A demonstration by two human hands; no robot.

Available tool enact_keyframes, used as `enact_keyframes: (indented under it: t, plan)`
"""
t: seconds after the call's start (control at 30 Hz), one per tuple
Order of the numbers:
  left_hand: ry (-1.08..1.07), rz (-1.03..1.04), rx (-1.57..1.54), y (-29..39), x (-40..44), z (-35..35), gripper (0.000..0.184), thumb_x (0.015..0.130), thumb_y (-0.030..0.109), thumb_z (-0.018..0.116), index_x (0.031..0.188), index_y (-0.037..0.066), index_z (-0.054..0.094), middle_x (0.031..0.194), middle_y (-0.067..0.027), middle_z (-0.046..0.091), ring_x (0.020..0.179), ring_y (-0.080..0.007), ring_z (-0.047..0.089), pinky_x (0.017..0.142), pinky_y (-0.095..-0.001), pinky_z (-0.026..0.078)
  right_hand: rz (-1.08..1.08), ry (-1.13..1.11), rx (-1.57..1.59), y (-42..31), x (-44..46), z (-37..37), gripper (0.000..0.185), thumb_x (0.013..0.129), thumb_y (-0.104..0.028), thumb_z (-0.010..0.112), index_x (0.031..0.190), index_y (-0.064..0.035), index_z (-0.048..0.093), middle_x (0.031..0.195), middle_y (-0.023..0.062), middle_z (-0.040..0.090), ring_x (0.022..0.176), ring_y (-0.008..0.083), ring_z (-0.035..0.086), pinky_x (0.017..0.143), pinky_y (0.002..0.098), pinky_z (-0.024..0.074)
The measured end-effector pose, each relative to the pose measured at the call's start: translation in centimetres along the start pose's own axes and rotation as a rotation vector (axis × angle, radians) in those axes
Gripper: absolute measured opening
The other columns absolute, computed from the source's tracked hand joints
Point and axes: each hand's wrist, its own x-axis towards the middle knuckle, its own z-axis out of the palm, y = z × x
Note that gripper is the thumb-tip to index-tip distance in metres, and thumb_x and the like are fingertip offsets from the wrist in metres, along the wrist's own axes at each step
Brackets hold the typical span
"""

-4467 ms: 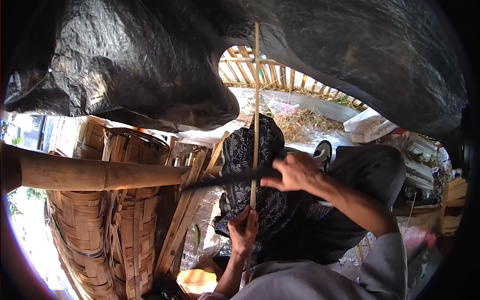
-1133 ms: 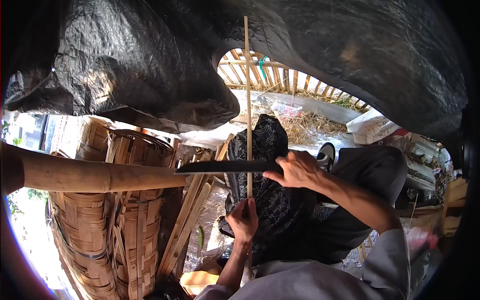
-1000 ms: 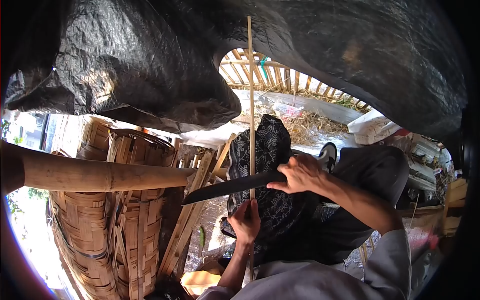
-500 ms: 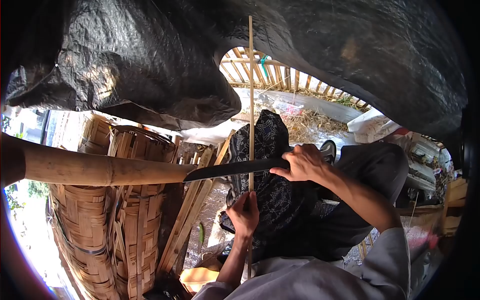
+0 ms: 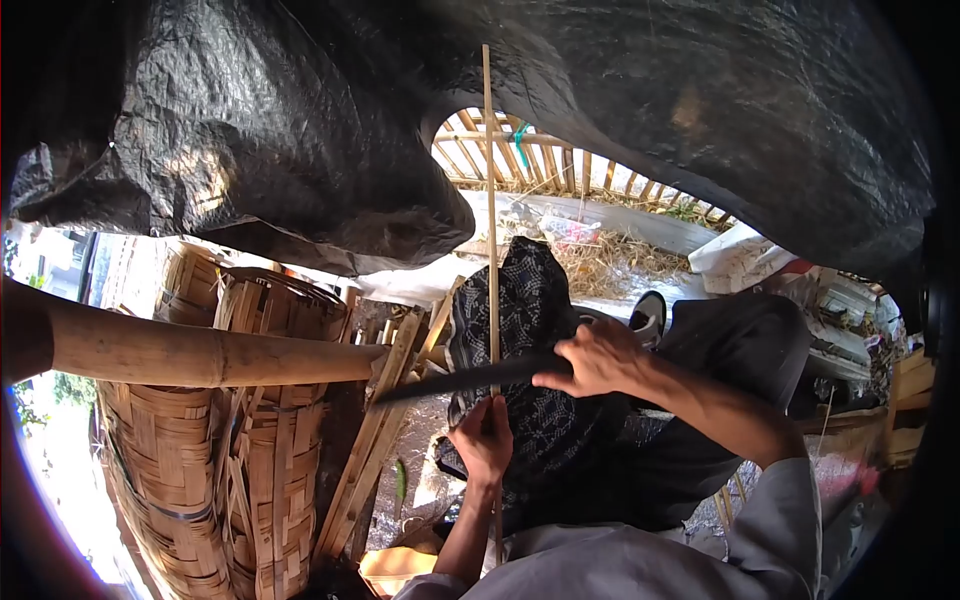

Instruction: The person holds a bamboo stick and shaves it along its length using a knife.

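A long, thin bamboo strip (image 5: 491, 220) stands nearly upright in the view, over a dark patterned cloth (image 5: 540, 300) spread on my leg. My left hand (image 5: 482, 440) is closed, pinching the strip low down. In my right hand (image 5: 600, 360) is the handle of a machete (image 5: 470, 378), its dark blade pointing left. The blade crosses the strip just above my left fingers and looks slightly blurred. Whether its edge cuts into the strip cannot be made out. My right fingers hide most of the handle.
A thick bamboo pole (image 5: 220, 345) juts in from the left, above tall woven bamboo baskets (image 5: 165, 460). Split bamboo slats (image 5: 370, 440) lean beside them. Black plastic sheeting (image 5: 300, 110) hangs low overhead. Behind it is a bamboo fence (image 5: 550, 155). A shoe (image 5: 648, 315) shows near my right hand.
The machete has come down along the strip towards my left hand, and its tip has dropped clear below the pole's end. The strip's top has shifted slightly left. My left hand keeps its pinch.
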Motion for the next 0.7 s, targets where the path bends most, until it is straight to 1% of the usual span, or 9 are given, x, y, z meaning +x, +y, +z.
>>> enact_keyframes:
  t: [0.07, 0.13, 0.17, 0.27, 0.33, 0.47, 0.53, 0.6, 0.7]
  plan:
    - [0.033, 0.047, 0.01, -0.2, 0.0, 0.2, 0.018, 0.085, 0.012, 0.059, 0.074, -0.003, 0.063, 0.046, -0.0006, 0.049, 0.042, -0.0034, 0.045, 0.039, -0.0235, 0.032, -0.033, 0.059, -0.017, 0.5, 0.3, 0.5, 0.067, 0.075, -0.069, 0.051, 0.074, -0.004, 0.068, 0.05, 0.018, 0.056, 0.051, 0.0329, 0.061, 0.047, 0.0415, 0.0497]
    - [0.004, -0.04, -0.003, 0.1, 0.0, 0.1, 0.017, 0.084, 0.011, 0.06, 0.073, -0.002, 0.063, 0.045, -0.0004, 0.048, 0.042, -0.0029, 0.044, 0.039, -0.0237, 0.031, 0.103, 0.086, 0.058, 0.9, 1.4, 0.1, 0.066, 0.075, -0.067, 0.052, 0.071, -0.0037, 0.068, 0.05, 0.0174, 0.056, 0.05, 0.0327, 0.061, 0.048, 0.0407, 0.0496]
    - [0.005, -0.042, -0.001, 0.4, 0.1, 0.0, 0.017, 0.084, 0.011, 0.06, 0.073, -0.002, 0.063, 0.045, -0.0004, 0.048, 0.042, -0.0029, 0.044, 0.039, -0.0237, 0.031, 0.063, 0.247, 0.072, 1.5, 1.8, 0.6, 0.065, 0.075, -0.067, 0.052, 0.071, -0.0032, 0.067, 0.05, 0.0171, 0.055, 0.05, 0.0322, 0.06, 0.048, 0.0401, 0.0493]
    - [-0.05, -0.086, 0.028, 1.0, 0.8, -0.2, 0.013, 0.081, 0.009, 0.063, 0.077, -0.003, 0.063, 0.049, -0.0078, 0.052, 0.042, -0.0057, 0.045, 0.041, -0.0252, 0.033, 0.097, 0.135, 0.05, 0.6, 1.4, 0.2, 0.066, 0.077, -0.066, 0.051, 0.072, -0.0024, 0.068, 0.049, 0.0178, 0.055, 0.049, 0.0325, 0.06, 0.047, 0.041, 0.0486]
    - [0.026, 0.042, -0.001, 0.6, 0.5, 0.1, 0.014, 0.083, 0.01, 0.061, 0.076, -0.002, 0.064, 0.046, -0.0003, 0.048, 0.043, -0.0019, 0.04, 0.039, -0.0235, 0.03, 0.047, 0.028, 0.039, 0.1, 0.6, 0.3, 0.068, 0.075, -0.069, 0.051, 0.076, -0.0033, 0.068, 0.051, 0.0171, 0.055, 0.046, 0.0315, 0.058, 0.043, 0.0425, 0.0467]
    - [0.034, 0.029, 0.021, 1.0, 0.5, -0.1, 0.014, 0.083, 0.01, 0.061, 0.076, -0.002, 0.063, 0.047, -0.0012, 0.047, 0.044, -0.003, 0.039, 0.04, -0.0242, 0.031, -0.085, 0.292, -0.051, 1.7, 1.5, 2.5, 0.071, 0.074, -0.073, 0.045, 0.062, -0.0058, 0.065, 0.048, 0.0156, 0.052, 0.041, 0.0272, 0.056, 0.038, 0.0379, 0.0439]
    - [-0.005, -0.018, 0.061, 1.4, 0.9, -0.3, 0.015, 0.084, 0.01, 0.061, 0.076, -0.002, 0.064, 0.047, -0.0016, 0.048, 0.044, -0.0033, 0.041, 0.041, -0.0244, 0.033, -0.06, 0.279, -0.054, 1.4, 1.5, 2.6, 0.073, 0.073, -0.074, 0.045, 0.062, -0.0055, 0.065, 0.048, 0.0137, 0.052, 0.042, 0.0263, 0.056, 0.038, 0.0369, 0.0431]
    - [-0.007, -0.013, 0.024, 0.9, 1.0, -0.2, 0.013, 0.082, 0.01, 0.062, 0.079, -0.003, 0.064, 0.048, -0.0114, 0.05, 0.042, -0.0075, 0.044, 0.042, -0.0274, 0.035, -0.06, 0.283, -0.106, 1.4, 1.6, 2.3, 0.073, 0.073, -0.074, 0.046, 0.06, -0.0051, 0.064, 0.047, 0.0123, 0.052, 0.043, 0.026, 0.056, 0.038, 0.036, 0.0423]
    - [0.008, -0.023, 0.009, 0.6, 1.1, -0.1, 0.013, 0.082, 0.01, 0.063, 0.08, -0.003, 0.064, 0.049, -0.0111, 0.051, 0.043, -0.0073, 0.044, 0.042, -0.0268, 0.035, -0.031, 0.284, -0.097, 1.6, 2.1, 1.8, 0.067, 0.072, -0.072, 0.05, 0.069, -0.0076, 0.068, 0.047, 0.0115, 0.053, 0.044, 0.0277, 0.057, 0.044, 0.0394, 0.0457]
